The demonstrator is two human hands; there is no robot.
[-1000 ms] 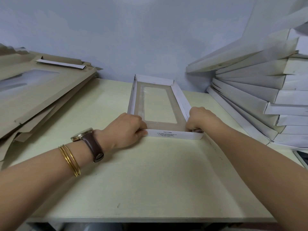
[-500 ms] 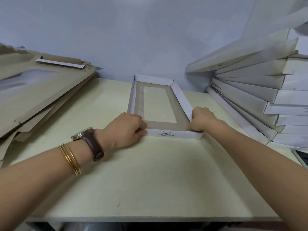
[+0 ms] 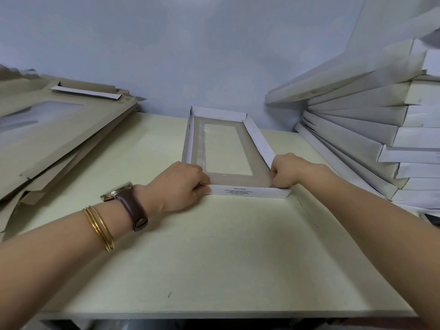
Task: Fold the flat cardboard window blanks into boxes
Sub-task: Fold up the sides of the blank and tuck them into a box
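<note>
Table (image 3: pixel 214 258): pale cream top, set against a light wall; everything listed stands on it.

Stack of folded boxes (image 3: pixel 357 129): white, piled high at my right, the layers fanned and tilted, the upper ones jutting out toward the wall.

Pile of flat blanks (image 3: pixel 59 139): brown side up, at my left, sloping, with a clear window visible in the top sheet and a white flap (image 3: pixel 85 92) lying folded over its far edge.

Box (image 3: pixel 247 190): one item, middle of the table, between the two heaps and apart from both. It lies open side up, long axis pointing away from me. All four white walls stand raised; the brown floor frames a long clear window (image 3: pixel 227 148). Small print shows on the near wall.

Left hand (image 3: pixel 181 184): fingers curled over the near left corner of the box, thumb pressed to the outside of the near wall, gripping it.

Right hand (image 3: pixel 288 170): fingers curled round the near right corner, gripping it. The two hands sit apart, one at each end of the near wall.

Watch (image 3: pixel 126 198): brown strap, left wrist.

Bangles (image 3: pixel 100 227): thin, gold, just behind the watch.
</note>
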